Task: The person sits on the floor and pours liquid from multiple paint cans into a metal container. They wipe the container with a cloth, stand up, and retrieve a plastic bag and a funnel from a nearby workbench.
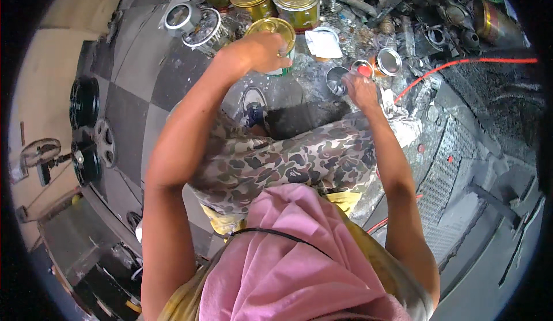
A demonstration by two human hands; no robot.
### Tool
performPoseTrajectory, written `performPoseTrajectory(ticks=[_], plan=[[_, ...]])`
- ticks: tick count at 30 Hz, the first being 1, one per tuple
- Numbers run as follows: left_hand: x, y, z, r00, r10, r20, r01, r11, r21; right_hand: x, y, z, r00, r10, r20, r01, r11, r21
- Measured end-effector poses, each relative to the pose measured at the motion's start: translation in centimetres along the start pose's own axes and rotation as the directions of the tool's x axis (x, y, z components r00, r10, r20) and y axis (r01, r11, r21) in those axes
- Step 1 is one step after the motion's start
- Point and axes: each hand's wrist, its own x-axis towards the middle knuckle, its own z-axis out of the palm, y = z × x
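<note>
While camouflage trousers (299,154) filled the centre, the left hand (253,53) and right hand (362,92) were well apart. At twelve o'clock, the left hand was at the near side of a gold-lidded can (268,27); whether it gripped, I could not tell. Toward two o'clock, the right hand met a grey metal cup (334,81), its grip unclear, with an open orange can (386,63) just beyond.

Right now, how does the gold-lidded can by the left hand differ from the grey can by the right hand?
The gold-lidded can is closed and looks wider; the grey can is open and narrower. The left hand reaches over the gold-lidded can; the right hand is at the grey can's rim. Both are round.
</note>
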Motion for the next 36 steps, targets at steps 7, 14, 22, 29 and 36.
performPoseTrajectory(ticks=[7,14,22,29,36], plan=[[1.6,0.8,-2.5,0.997,0.068,-0.045,-0.072,0.992,-0.099,-0.7,-0.5,-1.2,0.995,0.037,0.088,-0.045,0.994,0.096],[5.4,-7.5,1.4,0.971,-0.226,0.08,0.22,0.972,0.082,-0.1,1.3,1.3,0.999,0.018,-0.048,-0.007,0.972,0.234],[9.6,-12.4,4.9,0.977,-0.18,0.11,0.179,0.984,0.023,0.9,-0.5,-1.4,0.917,0.389,0.091,-0.379,0.775,0.506],[11.3,-11.1,8.3,0.976,-0.116,0.183,0.095,0.988,0.119,-6.9,0.0,-0.1,0.879,0.474,-0.059,-0.331,0.693,0.641],[11.8,-14.1,12.1,0.987,-0.154,0.038,0.141,0.965,0.222,-9.0,-4.3,-0.3,0.863,0.505,0.023,-0.336,0.54,0.772]])
